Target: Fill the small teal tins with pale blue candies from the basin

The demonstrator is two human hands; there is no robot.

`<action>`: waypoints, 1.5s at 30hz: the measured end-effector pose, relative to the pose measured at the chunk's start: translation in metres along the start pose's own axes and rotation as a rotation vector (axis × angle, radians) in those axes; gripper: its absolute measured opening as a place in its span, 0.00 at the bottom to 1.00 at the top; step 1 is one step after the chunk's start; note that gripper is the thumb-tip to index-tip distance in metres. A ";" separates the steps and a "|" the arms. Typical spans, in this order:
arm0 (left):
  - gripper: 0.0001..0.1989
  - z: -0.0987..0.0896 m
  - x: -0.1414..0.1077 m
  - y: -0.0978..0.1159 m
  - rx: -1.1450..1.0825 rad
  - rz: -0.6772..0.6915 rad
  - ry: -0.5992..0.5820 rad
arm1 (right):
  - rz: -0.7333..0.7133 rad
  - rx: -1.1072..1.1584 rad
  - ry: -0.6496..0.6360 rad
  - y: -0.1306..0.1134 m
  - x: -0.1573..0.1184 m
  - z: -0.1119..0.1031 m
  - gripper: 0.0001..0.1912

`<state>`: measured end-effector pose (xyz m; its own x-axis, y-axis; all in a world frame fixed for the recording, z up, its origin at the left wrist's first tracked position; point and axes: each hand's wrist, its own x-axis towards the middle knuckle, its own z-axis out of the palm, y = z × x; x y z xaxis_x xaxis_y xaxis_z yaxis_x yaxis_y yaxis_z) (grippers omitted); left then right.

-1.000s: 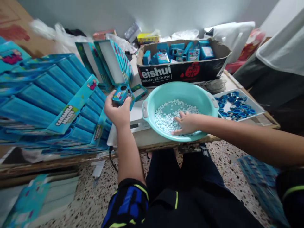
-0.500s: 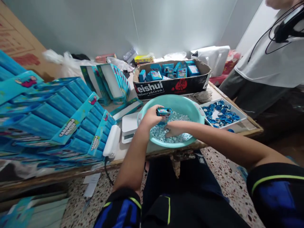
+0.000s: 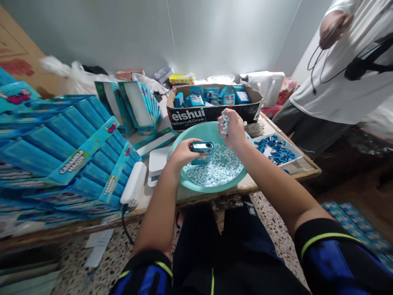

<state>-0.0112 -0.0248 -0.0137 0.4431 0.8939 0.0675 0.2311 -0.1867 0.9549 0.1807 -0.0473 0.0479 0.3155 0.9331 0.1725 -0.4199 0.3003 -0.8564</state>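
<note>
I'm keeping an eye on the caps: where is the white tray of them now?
In the head view, the white tray holding the blue caps lies near the right end of the table, just right of the turquoise basin.

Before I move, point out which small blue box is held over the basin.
The small box, gripped by the left hand above the pellets; the others nearby lie in the black carton.

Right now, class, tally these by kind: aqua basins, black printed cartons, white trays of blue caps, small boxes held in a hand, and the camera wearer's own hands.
Aqua basin: 1
Black printed carton: 1
White tray: 1
Held small box: 1
Hands, left and right: 2
Total: 6
</note>
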 end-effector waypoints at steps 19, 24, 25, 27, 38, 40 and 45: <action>0.27 0.008 0.008 0.000 0.110 0.071 -0.063 | 0.214 0.024 0.083 0.056 0.014 0.012 0.08; 0.28 0.006 0.012 0.000 0.116 0.032 -0.003 | 0.209 0.043 0.083 0.053 0.016 0.000 0.14; 0.29 0.005 0.012 0.001 0.101 0.025 0.017 | 0.209 0.053 0.079 0.052 0.016 -0.001 0.15; 0.29 0.004 0.012 0.002 0.079 0.034 0.032 | 0.192 0.073 0.053 0.051 0.016 -0.001 0.16; 0.27 0.009 0.003 0.014 0.335 0.166 0.053 | 0.293 0.251 -0.018 0.041 0.023 -0.005 0.13; 0.27 0.008 0.003 0.014 0.328 0.109 -0.031 | 0.312 0.295 -0.029 0.038 0.025 -0.007 0.13; 0.25 0.006 0.003 0.020 0.352 0.112 -0.095 | 0.223 0.101 -0.153 0.043 0.026 0.000 0.14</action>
<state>0.0002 -0.0289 0.0041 0.5571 0.8212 0.1233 0.4526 -0.4248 0.7840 0.1705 -0.0102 0.0156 0.0767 0.9950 0.0633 -0.5495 0.0952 -0.8301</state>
